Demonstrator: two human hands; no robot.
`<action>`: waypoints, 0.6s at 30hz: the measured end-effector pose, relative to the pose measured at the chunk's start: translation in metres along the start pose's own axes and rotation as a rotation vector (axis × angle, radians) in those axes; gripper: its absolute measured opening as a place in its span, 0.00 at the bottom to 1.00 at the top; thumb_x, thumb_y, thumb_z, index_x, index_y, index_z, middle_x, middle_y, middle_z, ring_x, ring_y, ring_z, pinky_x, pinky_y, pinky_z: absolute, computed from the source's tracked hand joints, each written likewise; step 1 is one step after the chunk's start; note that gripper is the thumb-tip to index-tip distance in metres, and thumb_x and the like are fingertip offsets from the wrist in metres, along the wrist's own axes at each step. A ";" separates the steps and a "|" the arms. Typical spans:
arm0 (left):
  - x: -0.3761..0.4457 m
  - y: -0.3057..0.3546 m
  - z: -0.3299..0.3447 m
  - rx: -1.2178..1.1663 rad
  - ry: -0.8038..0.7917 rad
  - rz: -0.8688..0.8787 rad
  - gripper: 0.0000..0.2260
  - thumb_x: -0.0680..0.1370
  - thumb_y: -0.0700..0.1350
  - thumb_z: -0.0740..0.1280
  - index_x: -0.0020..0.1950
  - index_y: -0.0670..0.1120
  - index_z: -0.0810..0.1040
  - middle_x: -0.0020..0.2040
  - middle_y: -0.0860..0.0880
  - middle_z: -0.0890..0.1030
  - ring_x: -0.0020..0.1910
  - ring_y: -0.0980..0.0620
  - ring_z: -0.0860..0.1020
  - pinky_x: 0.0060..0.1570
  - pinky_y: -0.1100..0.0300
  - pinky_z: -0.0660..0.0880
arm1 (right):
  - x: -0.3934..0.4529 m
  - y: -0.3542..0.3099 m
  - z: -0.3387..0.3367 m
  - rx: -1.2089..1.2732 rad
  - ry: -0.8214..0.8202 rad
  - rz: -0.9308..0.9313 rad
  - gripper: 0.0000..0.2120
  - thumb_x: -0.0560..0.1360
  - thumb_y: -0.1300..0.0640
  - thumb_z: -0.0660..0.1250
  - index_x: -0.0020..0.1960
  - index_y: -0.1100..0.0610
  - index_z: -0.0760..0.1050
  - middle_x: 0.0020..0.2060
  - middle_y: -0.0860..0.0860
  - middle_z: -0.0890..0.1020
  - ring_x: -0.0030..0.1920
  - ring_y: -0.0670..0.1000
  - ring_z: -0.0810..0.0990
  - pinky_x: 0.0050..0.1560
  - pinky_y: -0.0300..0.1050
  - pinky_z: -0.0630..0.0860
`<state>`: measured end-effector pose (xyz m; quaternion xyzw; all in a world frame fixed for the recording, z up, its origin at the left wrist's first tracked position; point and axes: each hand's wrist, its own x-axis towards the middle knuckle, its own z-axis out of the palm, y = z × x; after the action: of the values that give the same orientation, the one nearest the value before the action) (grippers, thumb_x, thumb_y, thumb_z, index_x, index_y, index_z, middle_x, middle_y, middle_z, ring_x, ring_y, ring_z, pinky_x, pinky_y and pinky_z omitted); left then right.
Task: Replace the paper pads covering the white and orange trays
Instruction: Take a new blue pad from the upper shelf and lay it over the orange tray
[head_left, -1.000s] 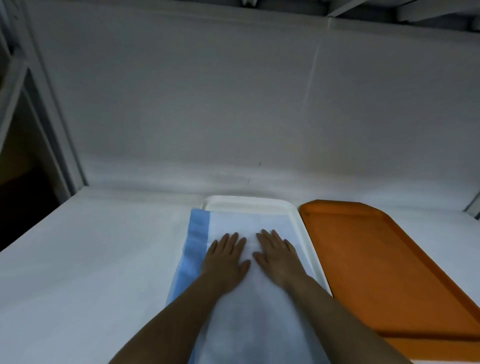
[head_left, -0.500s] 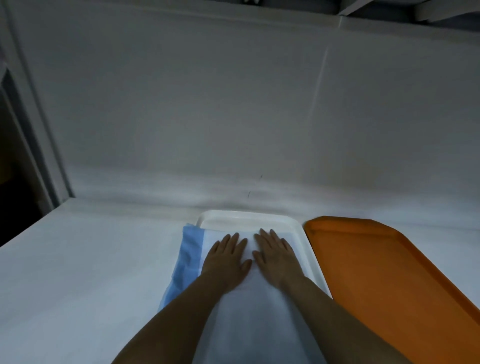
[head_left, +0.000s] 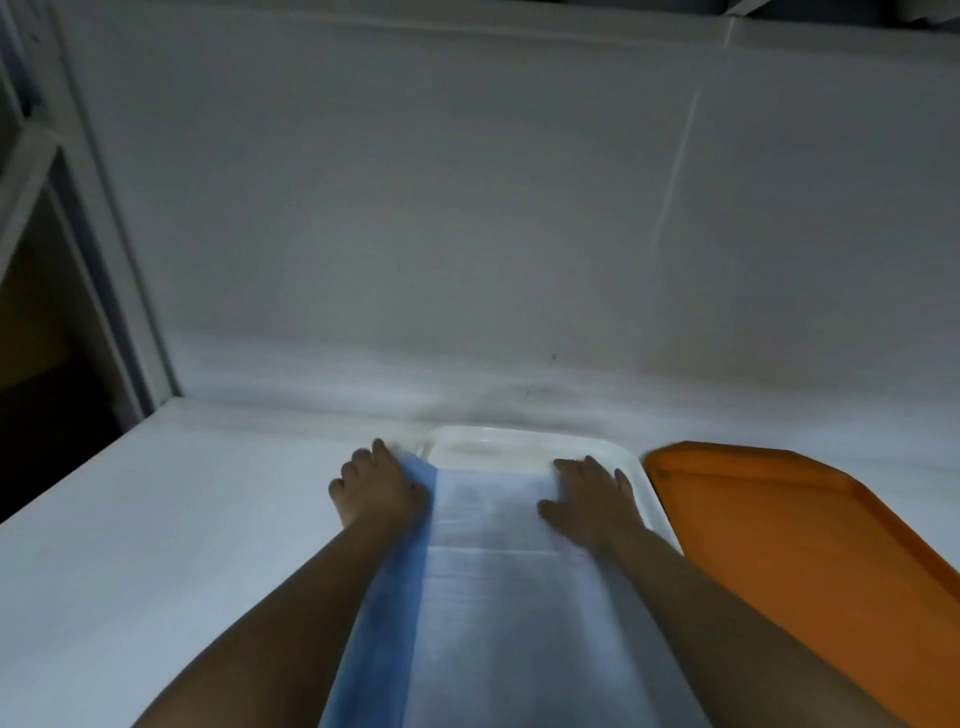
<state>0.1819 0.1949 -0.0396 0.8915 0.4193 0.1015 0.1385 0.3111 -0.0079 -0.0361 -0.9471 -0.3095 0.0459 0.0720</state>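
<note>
Two trays (head_left: 631, 467) (head_left: 779, 545), one pad (head_left: 509, 597)

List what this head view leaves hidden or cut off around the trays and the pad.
- Near end of the white plastic tray: covered by the white paper pad with a blue edge.
- Pad's near end: cut off by the bottom edge.
- Orange plastic tray: cut off at right.
- Left hand fingertips: motion-blurred.
- Right hand palm: faces down.

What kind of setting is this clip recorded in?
Probably a clinic or lab workbench, though that's a guess: a white tray lined with a blue-edged paper pad, an orange tray beside it, plain white counter.
</note>
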 end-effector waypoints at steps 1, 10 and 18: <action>0.006 -0.005 -0.004 -0.103 -0.088 -0.061 0.27 0.74 0.57 0.62 0.70 0.46 0.65 0.67 0.44 0.70 0.67 0.44 0.68 0.65 0.50 0.64 | 0.006 0.001 -0.007 0.017 -0.043 0.021 0.34 0.76 0.41 0.60 0.76 0.52 0.54 0.75 0.51 0.59 0.75 0.53 0.55 0.74 0.55 0.50; 0.019 -0.012 -0.003 -0.718 -0.263 -0.102 0.03 0.73 0.40 0.71 0.43 0.45 0.77 0.47 0.45 0.79 0.49 0.45 0.77 0.54 0.53 0.76 | 0.020 0.026 -0.033 0.058 -0.138 0.049 0.17 0.69 0.44 0.71 0.54 0.49 0.74 0.51 0.50 0.72 0.55 0.51 0.72 0.44 0.39 0.69; 0.006 -0.014 -0.021 -0.876 -0.294 -0.092 0.11 0.75 0.37 0.65 0.34 0.45 0.68 0.33 0.47 0.70 0.35 0.49 0.69 0.34 0.60 0.65 | -0.013 0.032 -0.071 0.442 -0.022 -0.103 0.11 0.70 0.59 0.74 0.39 0.51 0.72 0.37 0.45 0.75 0.39 0.45 0.73 0.39 0.37 0.68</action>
<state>0.1693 0.2121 -0.0243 0.7343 0.3521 0.1355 0.5644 0.3283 -0.0494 0.0296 -0.8907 -0.3406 0.1192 0.2766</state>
